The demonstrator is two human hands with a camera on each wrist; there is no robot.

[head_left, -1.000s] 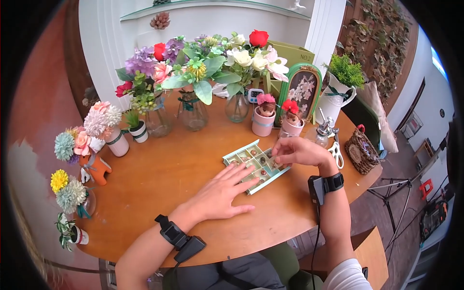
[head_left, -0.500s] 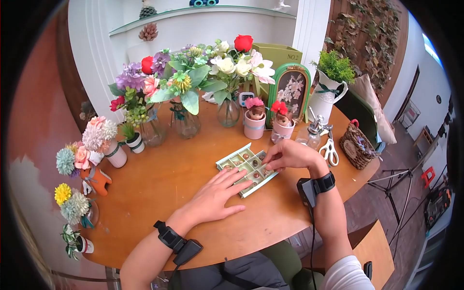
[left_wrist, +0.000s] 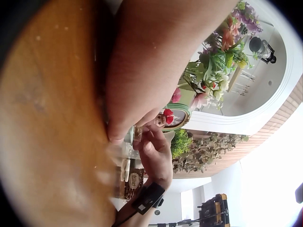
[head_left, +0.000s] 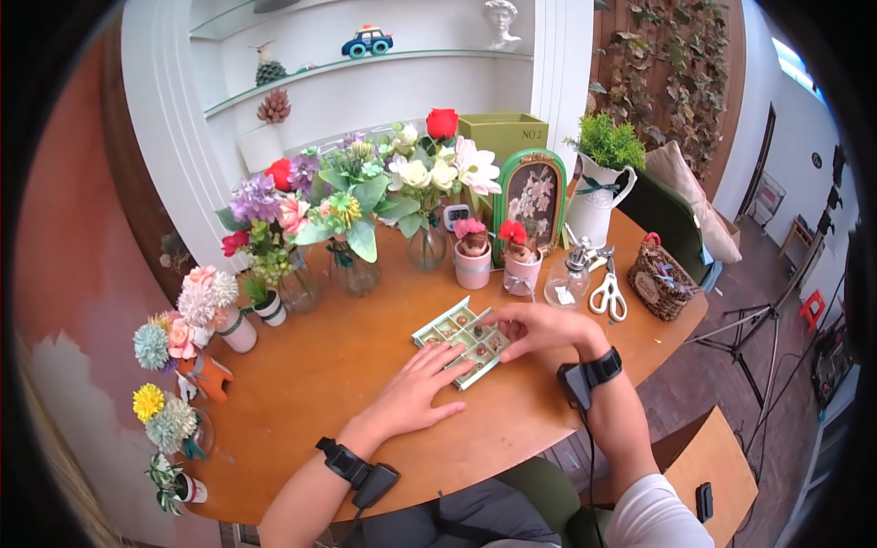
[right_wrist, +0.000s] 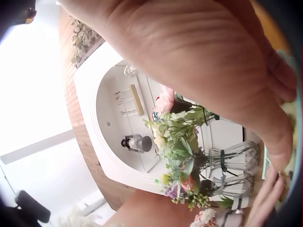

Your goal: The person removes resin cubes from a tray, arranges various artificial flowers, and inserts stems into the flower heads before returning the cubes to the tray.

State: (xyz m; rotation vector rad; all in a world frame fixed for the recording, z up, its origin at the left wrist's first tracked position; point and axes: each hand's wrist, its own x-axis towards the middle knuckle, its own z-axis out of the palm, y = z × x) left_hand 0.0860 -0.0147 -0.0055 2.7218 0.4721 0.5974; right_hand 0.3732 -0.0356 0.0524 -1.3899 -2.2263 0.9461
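A shallow mint-green box (head_left: pixel 440 318) divided into compartments lies on the table, with small round brownish pieces (head_left: pixel 481 350) in several of them. My left hand (head_left: pixel 413 391) lies with fingers outstretched, fingertips over the box's near left side. From the right, my right hand (head_left: pixel 541 329) reaches over the box's far right compartments, index finger and thumb bent downward. In the left wrist view the right hand's fingertips (left_wrist: pixel 147 147) come close together low beside the left hand. I cannot tell whether a small piece sits between them.
Behind the box stand pink doll pots (head_left: pixel 473 267), a glass bottle (head_left: pixel 568 281) and white-handled scissors (head_left: pixel 609 300). A wicker basket (head_left: pixel 664 285) sits at the right edge. Flower vases (head_left: pixel 354 274) line the back, and an orange figure (head_left: pixel 206 376) stands at the left.
The head view has tilted upward, showing more shelf. My right hand has gone from raised pinched fingers to a lower reach over the box's far right. My left hand stays in place on the box.
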